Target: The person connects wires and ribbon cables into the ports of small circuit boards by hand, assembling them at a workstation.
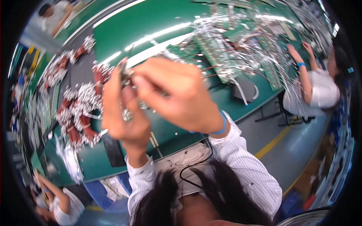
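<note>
Both of my hands are raised together over the green table (171, 141), and motion blurs them. My left hand (122, 107) is closed, its fingertips around a small dark greenish piece with a pale part (124, 73), too blurred to name. Against that piece, my right hand (179, 88) is closed in a pinch; what lies between its fingers is hidden. A blue band (221, 123) circles the right wrist. Left of my left hand are bundles of red wires with white connectors (85, 100).
Green circuit boards (211, 56) lie under tangled cables at the right, beside a dark grey pad (244, 91). A dark block (114, 150) and clear plastic bags (69, 160) sit near the front edge. One co-worker (311, 88) works at the right, others at the left.
</note>
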A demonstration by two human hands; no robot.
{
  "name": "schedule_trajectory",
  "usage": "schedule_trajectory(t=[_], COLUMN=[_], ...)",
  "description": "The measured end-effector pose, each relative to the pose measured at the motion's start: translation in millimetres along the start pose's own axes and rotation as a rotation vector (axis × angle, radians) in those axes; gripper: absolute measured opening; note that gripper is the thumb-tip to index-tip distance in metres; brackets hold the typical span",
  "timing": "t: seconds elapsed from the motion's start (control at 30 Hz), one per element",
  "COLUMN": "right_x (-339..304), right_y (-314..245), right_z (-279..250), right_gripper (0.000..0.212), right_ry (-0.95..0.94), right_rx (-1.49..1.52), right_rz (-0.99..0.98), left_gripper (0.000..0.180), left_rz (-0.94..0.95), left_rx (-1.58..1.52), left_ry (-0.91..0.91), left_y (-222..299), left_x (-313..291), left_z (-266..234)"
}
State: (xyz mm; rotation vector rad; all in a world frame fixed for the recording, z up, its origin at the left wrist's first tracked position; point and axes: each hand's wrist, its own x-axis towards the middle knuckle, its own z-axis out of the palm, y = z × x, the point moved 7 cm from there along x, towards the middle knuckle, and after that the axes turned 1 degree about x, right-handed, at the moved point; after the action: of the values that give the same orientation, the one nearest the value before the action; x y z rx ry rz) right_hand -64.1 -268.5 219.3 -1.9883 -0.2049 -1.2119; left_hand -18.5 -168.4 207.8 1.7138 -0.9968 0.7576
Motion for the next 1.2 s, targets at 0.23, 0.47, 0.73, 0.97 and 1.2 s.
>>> schedule_trajectory(t=[0.23, 0.47, 0.73, 0.97, 1.2], right_x=[-18.5, -37.6, -42.0, -71.6, -90.1], right_y=[-20.0, -26.4, 24.2, 146.2, 191.6], right_z=[-40.7, -163.8, -381.8, -514.3, -493.8], right_gripper=[0.011, 0.010, 0.019, 0.021, 0.023], right_ry=[-0.082, -0.166, 0.306, 0.277, 0.411], right_rx=[0.029, -0.456, -0.887, -1.049, -1.053], right_rz=[0.072, 0.338, 0.458, 0.572, 0.642], left_gripper=[0.041, 0.041, 0.040, 0.037, 0.036], left_rz=[-0.168, -0.182, -0.208, -0.208, -0.223], left_rx=[-0.191, -0.178, -0.185, -0.193, -0.142], left_ry=[0.070, 0.158, 0.170, 0.177, 0.187], left_y=[-2.7, -11.7, -13.8, -24.1, -27.0], left_x=[3.4, 8.7, 13.2, 11.7, 9.8], left_z=[-24.1, -42.0, -45.0, -49.9, -62.1])
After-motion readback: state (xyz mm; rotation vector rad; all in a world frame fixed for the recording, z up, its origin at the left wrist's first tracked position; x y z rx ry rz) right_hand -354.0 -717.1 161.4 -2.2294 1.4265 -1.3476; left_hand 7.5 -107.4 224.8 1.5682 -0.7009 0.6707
